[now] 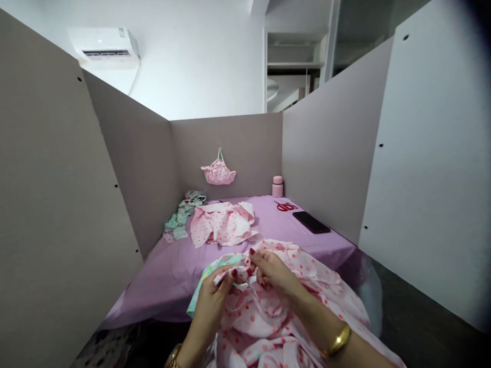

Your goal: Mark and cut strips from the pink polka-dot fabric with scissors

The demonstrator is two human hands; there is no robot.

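Observation:
Both my hands work on a pink cloth with red dots (307, 286) bunched in my lap at the near edge of the purple table (169, 271). My left hand (215, 299) pinches a fold of it from below, fingers closed. My right hand (270, 271) grips the same fold from above, fingers curled on the cloth. A strip of green patterned cloth (207, 278) shows just left of my left hand, under the pink one.
On the table lie more pink dotted cloth pieces (222, 222), green cloth scraps (178, 222), red scissors (286, 206), a black phone (311, 222) and a small pink bottle (277, 186). A little pink cloth bag (218, 173) hangs on the back partition. Grey partitions wall in three sides.

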